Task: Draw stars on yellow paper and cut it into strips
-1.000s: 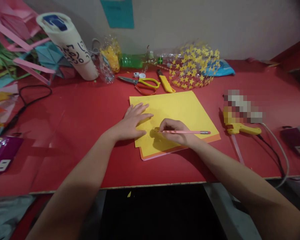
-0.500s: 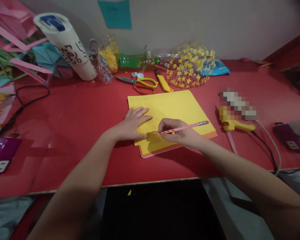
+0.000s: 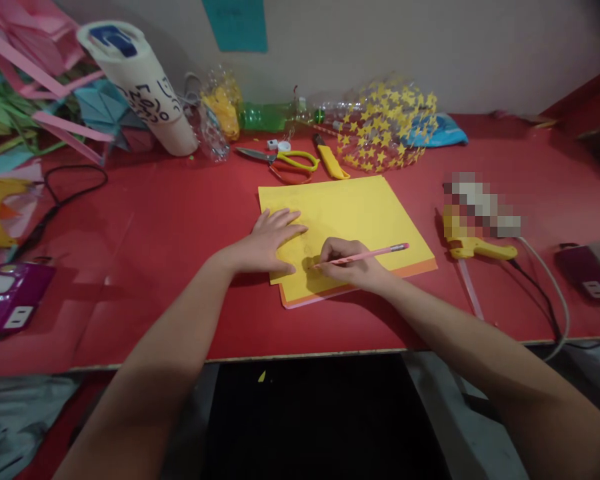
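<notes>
Yellow paper point(image 3: 353, 207) lies on top of a small stack of coloured sheets, with orange and pink edges showing at the near side. My left hand point(image 3: 274, 241) rests flat on the paper's left part, fingers spread. Pinched in my right hand point(image 3: 353, 263) is a pink pencil point(image 3: 375, 253), its eraser end pointing up to the right. The pencil's tip meets or nearly meets the sheet, just right of my left thumb. Faint grey marks show on the paper between the hands.
Behind the paper lie scissors point(image 3: 295, 163) and a yellow box cutter point(image 3: 331, 159). A white tumbler point(image 3: 145, 93), a green bottle point(image 3: 265, 117) and star-patterned clear plastic point(image 3: 385, 130) line the wall. A yellow glue gun point(image 3: 480, 249) with its cord lies right. Folded paper shapes point(image 3: 35, 73) crowd the left.
The pencil has tilted slightly, its eraser end shifting a little left, while its tip stays near the same spot. My left hand keeps its place on the paper. The whole view has shifted slightly.
</notes>
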Action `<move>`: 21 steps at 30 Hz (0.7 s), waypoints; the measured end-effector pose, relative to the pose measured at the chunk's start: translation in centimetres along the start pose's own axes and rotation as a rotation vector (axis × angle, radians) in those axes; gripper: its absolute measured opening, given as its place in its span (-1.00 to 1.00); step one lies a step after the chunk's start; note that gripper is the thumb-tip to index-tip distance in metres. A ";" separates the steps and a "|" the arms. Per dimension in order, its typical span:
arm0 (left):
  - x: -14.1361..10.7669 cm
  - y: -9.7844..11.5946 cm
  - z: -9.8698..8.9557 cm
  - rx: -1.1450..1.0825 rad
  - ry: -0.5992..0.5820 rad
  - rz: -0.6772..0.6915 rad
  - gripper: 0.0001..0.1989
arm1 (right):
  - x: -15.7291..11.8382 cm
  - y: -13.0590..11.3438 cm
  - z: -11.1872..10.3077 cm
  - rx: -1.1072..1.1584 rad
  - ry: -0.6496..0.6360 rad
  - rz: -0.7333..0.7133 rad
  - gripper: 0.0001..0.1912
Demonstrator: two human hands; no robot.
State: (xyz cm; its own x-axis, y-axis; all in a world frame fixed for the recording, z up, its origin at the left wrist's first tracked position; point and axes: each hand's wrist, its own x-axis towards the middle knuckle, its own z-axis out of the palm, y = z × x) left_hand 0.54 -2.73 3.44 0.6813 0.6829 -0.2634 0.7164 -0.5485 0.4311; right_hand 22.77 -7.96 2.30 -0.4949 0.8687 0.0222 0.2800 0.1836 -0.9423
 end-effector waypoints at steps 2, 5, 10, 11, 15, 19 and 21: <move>0.0 0.0 -0.1 0.002 -0.001 -0.001 -0.11 | 0.0 0.1 0.0 0.005 0.009 -0.009 -0.88; 0.0 -0.2 0.0 -0.003 0.010 0.018 -0.12 | 0.0 0.1 0.0 0.005 -0.002 -0.008 -0.87; 0.0 -0.8 0.2 -0.025 0.031 0.048 -0.12 | 0.0 0.1 0.0 0.001 -0.029 -0.004 -0.87; 0.0 -0.8 0.2 -0.029 0.035 0.057 -0.13 | 0.0 0.0 0.0 -0.004 -0.025 -0.003 -0.87; -0.1 -0.5 0.1 -0.021 0.016 0.028 -0.12 | 0.1 -0.2 0.2 -0.024 0.022 0.025 -0.85; -0.1 -0.2 0.0 -0.018 0.009 0.014 -0.11 | 0.2 -0.4 0.4 -0.016 0.077 0.039 -0.85; -0.1 -0.2 0.0 -0.019 0.017 0.019 -0.13 | 0.2 -0.2 0.5 -0.010 0.101 0.027 -0.83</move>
State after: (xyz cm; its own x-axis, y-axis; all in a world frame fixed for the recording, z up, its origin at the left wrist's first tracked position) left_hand 0.32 -2.67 3.40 0.6919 0.6806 -0.2409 0.7005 -0.5519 0.4524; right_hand 22.23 -8.03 2.37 -0.4018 0.9152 0.0310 0.3003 0.1636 -0.9397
